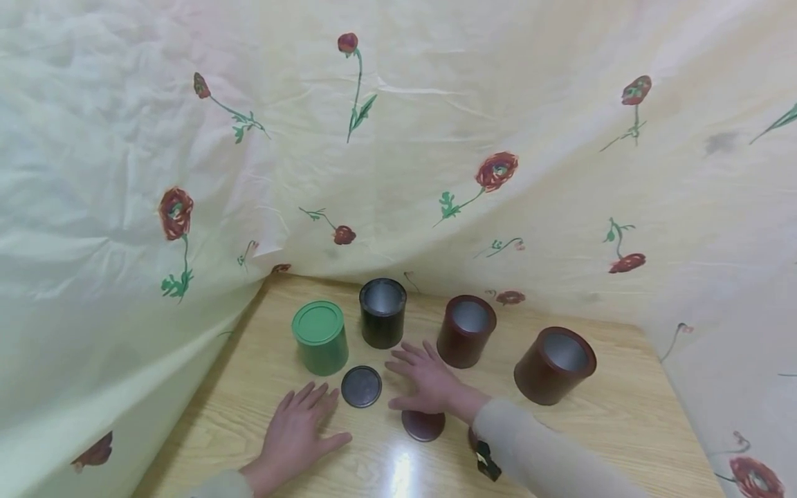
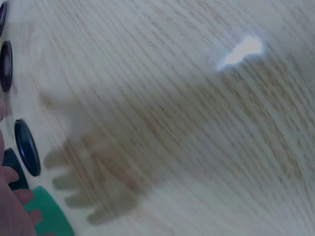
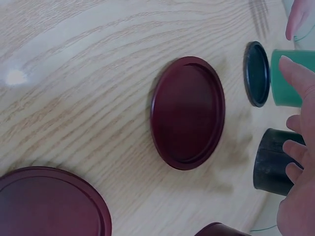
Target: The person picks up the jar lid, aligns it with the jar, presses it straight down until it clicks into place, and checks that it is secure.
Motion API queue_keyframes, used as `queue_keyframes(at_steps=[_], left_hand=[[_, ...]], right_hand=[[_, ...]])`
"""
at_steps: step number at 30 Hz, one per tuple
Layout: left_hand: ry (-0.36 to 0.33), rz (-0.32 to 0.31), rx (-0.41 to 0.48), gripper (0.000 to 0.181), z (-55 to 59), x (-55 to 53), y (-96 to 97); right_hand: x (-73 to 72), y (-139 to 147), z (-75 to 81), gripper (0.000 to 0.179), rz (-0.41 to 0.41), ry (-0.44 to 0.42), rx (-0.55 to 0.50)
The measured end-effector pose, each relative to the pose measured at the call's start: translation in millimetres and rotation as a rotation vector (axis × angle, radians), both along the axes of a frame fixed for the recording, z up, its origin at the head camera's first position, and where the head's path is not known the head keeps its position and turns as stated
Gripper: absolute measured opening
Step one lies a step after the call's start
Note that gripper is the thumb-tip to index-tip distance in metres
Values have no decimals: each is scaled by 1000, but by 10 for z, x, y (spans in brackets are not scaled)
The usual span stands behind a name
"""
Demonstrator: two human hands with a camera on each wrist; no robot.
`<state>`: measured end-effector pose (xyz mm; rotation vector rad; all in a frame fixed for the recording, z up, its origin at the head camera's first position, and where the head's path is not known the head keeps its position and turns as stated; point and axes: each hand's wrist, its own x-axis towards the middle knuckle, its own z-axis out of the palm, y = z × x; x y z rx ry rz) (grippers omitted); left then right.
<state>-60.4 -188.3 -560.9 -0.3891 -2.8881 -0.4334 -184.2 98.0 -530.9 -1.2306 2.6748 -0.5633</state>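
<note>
My left hand [image 1: 297, 434] is held over the table with its fingers spread, in front of a green canister [image 1: 324, 353] whose green lid is on. Fingers also apart, my right hand [image 1: 429, 382] hovers above a dark red lid [image 1: 425, 430], which it partly covers. Neither hand holds anything. Between them a black lid [image 1: 361, 386] lies flat. Behind stand a lidless black canister [image 1: 382, 328] and two lidless dark red canisters, one upright-looking [image 1: 462, 346] and one further right [image 1: 543, 377]. A second dark red lid [image 3: 49, 206] is mostly hidden by my right sleeve in the head view.
Everything rests on a light wood-grain table [image 1: 629, 429]. A cream cloth with printed poppies [image 1: 423, 124] hangs behind the canisters and along both sides. My right sleeve [image 1: 542, 443] carries a small black device [image 1: 488, 462]. Light glares off the tabletop near the front.
</note>
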Motion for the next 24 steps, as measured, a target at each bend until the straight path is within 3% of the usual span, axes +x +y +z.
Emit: queue_keyframes(at_steps=[16, 24], left_hand=[[-121, 81, 25, 82, -266, -106, 69], [-127, 110, 58, 81, -311, -113, 148]], right_hand=[[-41, -131, -221, 69, -38, 7, 102], [-46, -168, -386, 75, -44, 41, 148]])
